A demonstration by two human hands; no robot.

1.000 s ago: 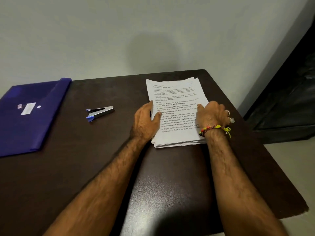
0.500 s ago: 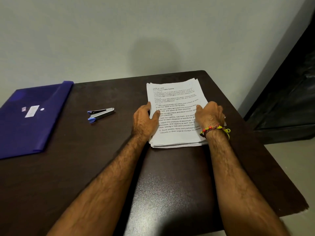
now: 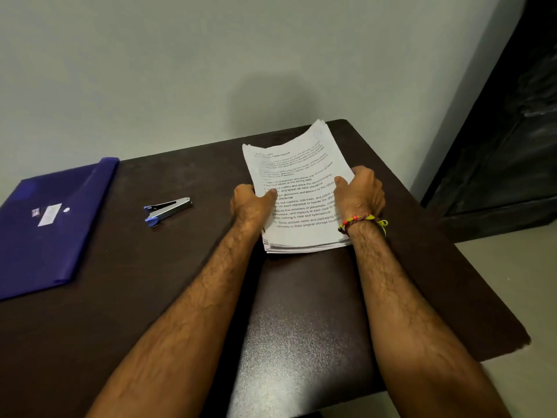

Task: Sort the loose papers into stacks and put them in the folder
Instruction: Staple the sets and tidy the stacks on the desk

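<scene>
Both your hands pinch the paper stack [image 3: 297, 188]: left hand [image 3: 251, 206] on its left edge, right hand [image 3: 360, 196] opposite. Folder [image 3: 51, 227] lies far left, nearer your left hand.

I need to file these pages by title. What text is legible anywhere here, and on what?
Top sheet of the paper stack, gripped by left hand and right hand:
"and spoon on each placemat"
"Store excess items and packaging"
Its title and top paragraphs: too blurred.
White label on blue folder: too small to read.
Stapler: none.
</scene>
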